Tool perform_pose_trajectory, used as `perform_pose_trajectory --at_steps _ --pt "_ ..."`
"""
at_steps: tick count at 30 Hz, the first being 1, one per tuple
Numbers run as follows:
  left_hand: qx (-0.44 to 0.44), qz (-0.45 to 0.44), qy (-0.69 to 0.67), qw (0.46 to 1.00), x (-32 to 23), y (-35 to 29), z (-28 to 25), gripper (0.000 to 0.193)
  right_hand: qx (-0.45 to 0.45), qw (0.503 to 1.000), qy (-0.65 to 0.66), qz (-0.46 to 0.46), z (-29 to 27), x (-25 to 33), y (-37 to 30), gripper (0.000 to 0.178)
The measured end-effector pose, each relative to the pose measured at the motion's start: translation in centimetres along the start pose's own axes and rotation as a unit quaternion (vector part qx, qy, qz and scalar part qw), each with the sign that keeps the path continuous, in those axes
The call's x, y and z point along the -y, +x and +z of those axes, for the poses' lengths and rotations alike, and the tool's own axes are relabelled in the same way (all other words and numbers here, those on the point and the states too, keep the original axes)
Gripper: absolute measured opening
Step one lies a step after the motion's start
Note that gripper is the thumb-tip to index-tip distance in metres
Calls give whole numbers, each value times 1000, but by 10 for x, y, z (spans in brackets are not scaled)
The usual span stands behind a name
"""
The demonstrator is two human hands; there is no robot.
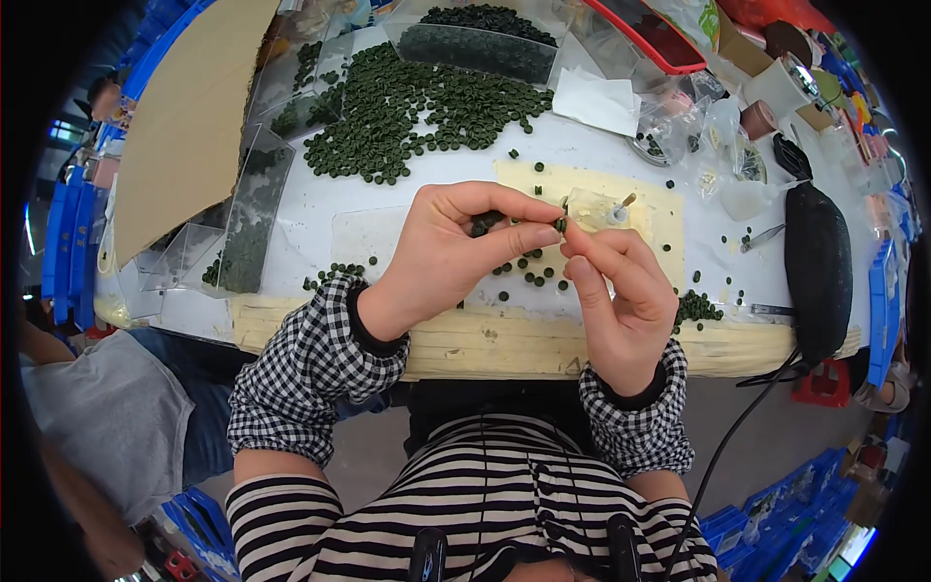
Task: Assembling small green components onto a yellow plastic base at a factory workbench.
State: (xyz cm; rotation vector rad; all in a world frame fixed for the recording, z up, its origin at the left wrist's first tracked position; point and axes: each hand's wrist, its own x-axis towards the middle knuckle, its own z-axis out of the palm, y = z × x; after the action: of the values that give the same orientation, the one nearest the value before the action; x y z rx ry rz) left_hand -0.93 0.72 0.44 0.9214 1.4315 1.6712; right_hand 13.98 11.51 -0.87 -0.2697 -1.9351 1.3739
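My left hand (448, 247) is closed in a pinch over the table. Its thumb and index finger hold a small dark green round piece (561, 224), like a bead or button. More dark pieces (485, 223) show in the curl of that hand. My right hand (626, 301) meets it from the right, fingers curled, with the index fingertip against the pinched piece. Whatever its thumb and fingers may hold is too small to make out. Just beyond the fingertips a clear block with a small upright peg (621, 209) stands on yellowish tape (669, 218). Several loose green pieces (531, 278) lie beneath the hands.
A large heap of green pieces (417, 107) spreads at the back, before a clear bin (475, 53). Left are clear trays (254, 213) and cardboard (189, 126). A black pouch (818, 272), tweezers (764, 238), white paper (596, 100) and a red-cased phone (655, 34) lie rightward.
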Motion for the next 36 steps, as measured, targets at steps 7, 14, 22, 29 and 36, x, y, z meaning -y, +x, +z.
perform_pose_trajectory --at_steps 7,14,22,29,36 --pt "1 -7 -14 1000 0 -1 0 15 7 999 -24 -30 0 -1 1 28" --pt "9 -9 -10 1000 2 -1 -1 15 15 999 -30 -31 -1 0 1 29" --pt "2 7 -13 1000 5 -1 -2 15 24 998 -55 -36 -2 3 2 30" --pt "4 1 -6 1000 4 -2 -2 15 22 998 -40 -31 -2 2 1 30" --pt "5 7 -7 1000 -1 -3 0 15 12 999 -26 -34 -2 2 1 29"
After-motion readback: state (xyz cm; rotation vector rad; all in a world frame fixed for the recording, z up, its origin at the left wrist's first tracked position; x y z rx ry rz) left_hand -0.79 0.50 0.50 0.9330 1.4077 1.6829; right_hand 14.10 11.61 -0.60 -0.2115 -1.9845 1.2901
